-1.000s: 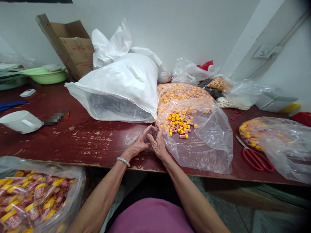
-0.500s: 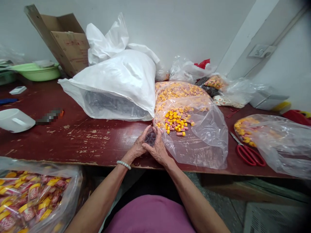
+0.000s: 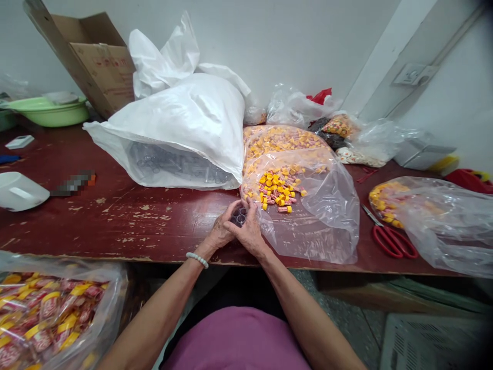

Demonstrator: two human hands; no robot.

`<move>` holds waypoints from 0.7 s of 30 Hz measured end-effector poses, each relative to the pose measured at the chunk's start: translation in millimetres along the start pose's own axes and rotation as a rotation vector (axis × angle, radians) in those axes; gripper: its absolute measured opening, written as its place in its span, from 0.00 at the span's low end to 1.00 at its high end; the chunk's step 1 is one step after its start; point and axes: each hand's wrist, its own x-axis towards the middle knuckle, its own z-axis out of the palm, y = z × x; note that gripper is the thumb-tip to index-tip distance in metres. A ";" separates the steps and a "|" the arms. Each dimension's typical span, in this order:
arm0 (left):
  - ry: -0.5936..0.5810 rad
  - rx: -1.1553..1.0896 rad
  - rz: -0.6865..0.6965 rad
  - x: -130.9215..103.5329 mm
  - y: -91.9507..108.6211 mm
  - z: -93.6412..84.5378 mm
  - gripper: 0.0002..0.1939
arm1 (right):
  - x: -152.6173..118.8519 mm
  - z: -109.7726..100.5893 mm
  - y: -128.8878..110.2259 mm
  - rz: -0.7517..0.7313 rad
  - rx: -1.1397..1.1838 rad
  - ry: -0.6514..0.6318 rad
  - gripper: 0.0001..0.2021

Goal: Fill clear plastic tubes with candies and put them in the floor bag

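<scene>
Both of my hands are cupped together around a bunch of small clear plastic tubes (image 3: 239, 217), their round open ends facing up. My left hand (image 3: 224, 226) closes round the bunch from the left, and my right hand (image 3: 249, 230) from the right, thumbs meeting at the near side. Just behind stands a white sack (image 3: 188, 113), its mouth open toward me, with many more clear tubes (image 3: 181, 164) inside. To the right of my hands, yellow-capped small tubes with red-and-white labels (image 3: 280, 190) lie in the opening of a clear plastic bag (image 3: 308, 236).
Red-handled scissors (image 3: 393, 241) and another clear bag (image 3: 442, 221) lie at the right. A white scoop-like container (image 3: 21, 190) is at left. Below the table edge, a large bag (image 3: 119, 288) holds yellow-capped tubes. A cardboard box (image 3: 103, 72) and green basin (image 3: 54, 113) stand behind.
My hands stay cupped around the clear tubes and the fingers have shifted slightly. The whole view has moved a little; nothing else has visibly moved.
</scene>
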 end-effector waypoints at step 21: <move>0.042 -0.051 -0.152 -6.4 16.5 -3.6 0.30 | 9.1 -104.0 10.7 -0.211 -0.415 0.305 0.13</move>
